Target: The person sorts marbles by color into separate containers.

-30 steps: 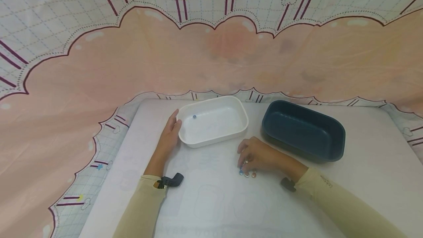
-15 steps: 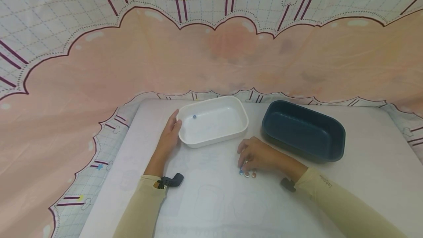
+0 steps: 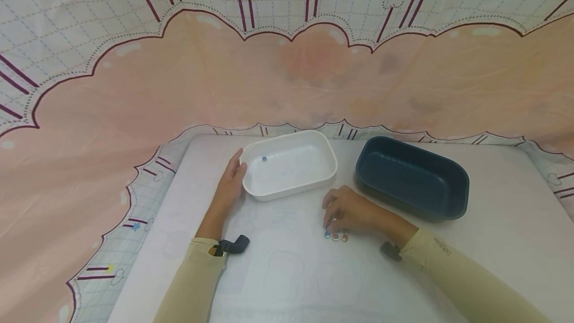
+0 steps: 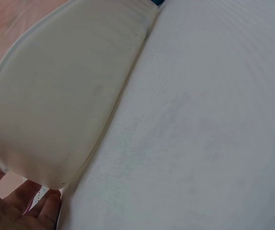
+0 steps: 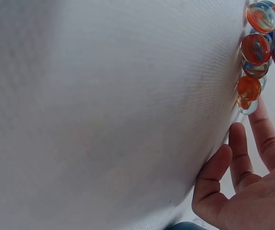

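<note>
A white tray (image 3: 291, 191) lies at an angle on the table, with one small blue marble (image 3: 264, 159) in it. My left hand (image 3: 231, 181) rests against its left end, thumb near the rim. The left wrist view shows bent fingers (image 4: 48, 211) at the corner of the tray. Just right of the middle, my right hand (image 3: 352, 208) is down at a small cluster of glass marbles (image 3: 335, 237), partly covering them. In the right wrist view, orange and blue swirled marbles (image 5: 256, 49) appear beside the thumb and index finger, which stand apart; the other fingers are loosely bent.
A dark blue tray (image 3: 412, 198) stands at the back right, close beyond my right hand. The white table (image 3: 269, 268) ends at a patterned pink and white cloth (image 3: 251, 83), which hangs behind and along the left side.
</note>
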Demonstrator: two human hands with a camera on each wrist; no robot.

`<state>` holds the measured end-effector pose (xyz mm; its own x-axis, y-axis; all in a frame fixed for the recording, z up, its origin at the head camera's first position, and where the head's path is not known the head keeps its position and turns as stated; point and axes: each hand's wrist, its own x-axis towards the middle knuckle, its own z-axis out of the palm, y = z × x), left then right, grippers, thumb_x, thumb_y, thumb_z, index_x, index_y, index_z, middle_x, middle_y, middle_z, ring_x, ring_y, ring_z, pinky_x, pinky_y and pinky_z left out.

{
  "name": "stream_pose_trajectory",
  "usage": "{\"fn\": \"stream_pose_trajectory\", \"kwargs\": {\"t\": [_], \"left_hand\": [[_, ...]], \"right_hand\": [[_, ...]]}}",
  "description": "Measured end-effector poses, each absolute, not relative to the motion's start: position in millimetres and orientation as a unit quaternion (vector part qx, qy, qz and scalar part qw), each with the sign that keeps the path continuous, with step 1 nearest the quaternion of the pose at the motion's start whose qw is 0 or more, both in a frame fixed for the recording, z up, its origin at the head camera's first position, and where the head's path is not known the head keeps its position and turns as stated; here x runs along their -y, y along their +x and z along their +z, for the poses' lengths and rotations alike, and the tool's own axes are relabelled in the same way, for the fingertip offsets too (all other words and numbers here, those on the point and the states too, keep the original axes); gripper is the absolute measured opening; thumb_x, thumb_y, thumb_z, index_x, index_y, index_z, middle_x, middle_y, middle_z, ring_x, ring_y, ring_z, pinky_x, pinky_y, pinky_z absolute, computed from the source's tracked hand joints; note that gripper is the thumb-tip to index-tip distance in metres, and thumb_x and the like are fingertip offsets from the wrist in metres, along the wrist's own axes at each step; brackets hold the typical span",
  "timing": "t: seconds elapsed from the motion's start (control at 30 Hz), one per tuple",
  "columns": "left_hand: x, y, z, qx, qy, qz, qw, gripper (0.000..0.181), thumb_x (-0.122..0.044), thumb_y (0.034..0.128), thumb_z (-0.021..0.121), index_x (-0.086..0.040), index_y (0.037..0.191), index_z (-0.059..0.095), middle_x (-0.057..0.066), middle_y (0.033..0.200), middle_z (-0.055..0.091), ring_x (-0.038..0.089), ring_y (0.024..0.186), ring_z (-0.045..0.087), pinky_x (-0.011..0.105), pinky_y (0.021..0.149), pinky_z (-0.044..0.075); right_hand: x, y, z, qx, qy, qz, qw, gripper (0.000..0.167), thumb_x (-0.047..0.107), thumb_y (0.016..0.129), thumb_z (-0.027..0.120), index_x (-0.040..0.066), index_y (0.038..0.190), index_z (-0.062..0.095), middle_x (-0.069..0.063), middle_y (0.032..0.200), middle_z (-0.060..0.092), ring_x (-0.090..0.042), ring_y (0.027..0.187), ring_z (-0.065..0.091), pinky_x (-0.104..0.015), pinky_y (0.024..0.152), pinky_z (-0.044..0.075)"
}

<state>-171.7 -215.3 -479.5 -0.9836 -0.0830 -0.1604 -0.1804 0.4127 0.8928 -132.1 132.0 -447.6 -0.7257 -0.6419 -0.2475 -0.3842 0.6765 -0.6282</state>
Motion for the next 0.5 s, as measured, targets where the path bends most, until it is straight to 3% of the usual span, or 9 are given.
{"fn": "stream_pose_trajectory", "kwargs": {"t": [0.5], "left_hand": [[215.1,-171.7,-479.9,-0.835,-0.073,0.543,0.042,0.055,-0.057,0.1057,0.036,-0.052,0.158,0.020,-0.013,0.170,0.018,0.021,0.159,0.016,0.052,0.128,0.017]], "right_hand": [[-137.6,-136.6,-450.7,-0.879,-0.274,-0.317,0.226,0.012,0.027,0.087,0.082,0.038,0.085,0.078,0.013,0.117,0.061,-0.011,0.112,0.053,-0.035,0.098,0.048]]}}
